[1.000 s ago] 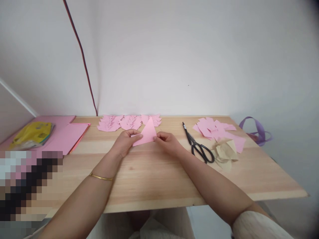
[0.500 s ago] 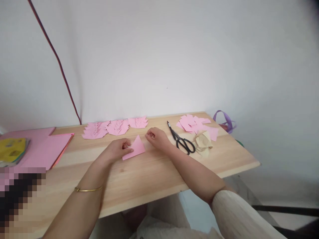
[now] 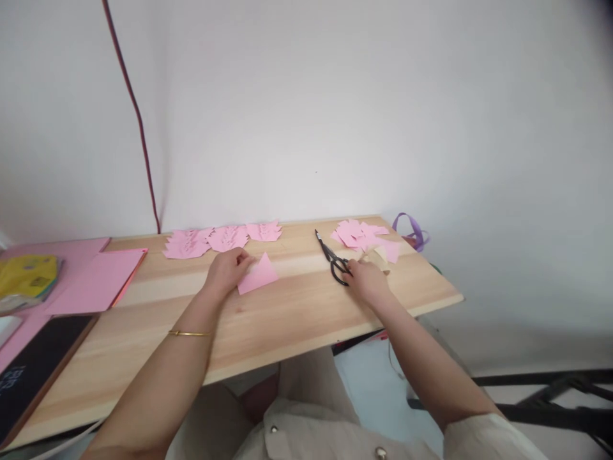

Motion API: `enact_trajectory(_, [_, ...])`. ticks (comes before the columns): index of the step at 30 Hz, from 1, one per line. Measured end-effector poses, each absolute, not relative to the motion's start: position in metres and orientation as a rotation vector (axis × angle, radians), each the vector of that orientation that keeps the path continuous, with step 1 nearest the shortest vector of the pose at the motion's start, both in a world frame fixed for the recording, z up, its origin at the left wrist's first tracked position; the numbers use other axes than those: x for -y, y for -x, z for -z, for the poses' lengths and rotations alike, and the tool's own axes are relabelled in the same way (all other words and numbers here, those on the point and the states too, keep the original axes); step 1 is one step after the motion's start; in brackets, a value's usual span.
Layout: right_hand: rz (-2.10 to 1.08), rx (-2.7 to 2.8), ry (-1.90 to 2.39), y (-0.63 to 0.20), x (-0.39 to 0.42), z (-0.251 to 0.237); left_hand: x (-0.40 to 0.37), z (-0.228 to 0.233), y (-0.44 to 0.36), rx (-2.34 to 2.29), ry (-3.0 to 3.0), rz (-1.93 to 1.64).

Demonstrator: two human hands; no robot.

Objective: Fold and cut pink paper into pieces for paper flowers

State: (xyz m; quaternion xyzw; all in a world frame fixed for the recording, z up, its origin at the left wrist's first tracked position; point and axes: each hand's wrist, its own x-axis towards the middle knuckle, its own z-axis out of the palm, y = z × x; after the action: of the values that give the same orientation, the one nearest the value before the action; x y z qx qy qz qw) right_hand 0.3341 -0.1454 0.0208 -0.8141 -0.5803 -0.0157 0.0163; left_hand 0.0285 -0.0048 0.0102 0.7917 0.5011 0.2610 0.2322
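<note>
Right hand [image 3: 366,281] has left folded pink paper triangle [image 3: 258,276], now closing on black scissors [image 3: 334,260] handles. Left hand [image 3: 228,268] still pins triangle's corner flat on wooden table [image 3: 287,319].

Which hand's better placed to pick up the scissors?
Right. The right hand already rests at the handles of the black scissors, while the left hand is busy pinning the folded pink paper triangle to the table.

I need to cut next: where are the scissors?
In the head view, the scissors lie right of centre on the table, at the right hand, beside the pink scraps.
</note>
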Motion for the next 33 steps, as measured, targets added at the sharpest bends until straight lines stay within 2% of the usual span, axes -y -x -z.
enact_trajectory(5, [0.077,1.831,2.396,-0.336,0.148,-0.004,0.015,-0.011,-0.037,-1.270,-2.316,-0.814])
enact_trajectory(9, [-0.044,1.746,2.386,-0.336,0.151,-0.008,0.024,-0.013,-0.040,-1.242,-2.346,-0.858])
enact_trajectory(14, [-0.050,1.603,2.106,-0.319,0.176,-0.014,0.047,-0.028,-0.057,-1.086,-2.253,-0.893])
enact_trajectory(19, [-0.085,1.554,1.775,-0.273,0.195,-0.017,0.100,-0.036,-0.103,-0.693,-1.930,-0.528])
enact_trajectory(22, [-0.187,1.552,1.623,-0.251,0.199,-0.020,0.126,-0.029,-0.119,-0.731,-1.652,-0.576])
enact_trajectory(28, [-0.443,1.568,1.480,-0.244,0.203,-0.021,0.144,-0.022,-0.100,-0.774,-1.478,-0.745])
enact_trajectory(33, [-0.291,1.684,1.485,-0.259,0.201,-0.020,0.155,-0.035,-0.068,-0.755,-1.339,-0.724])
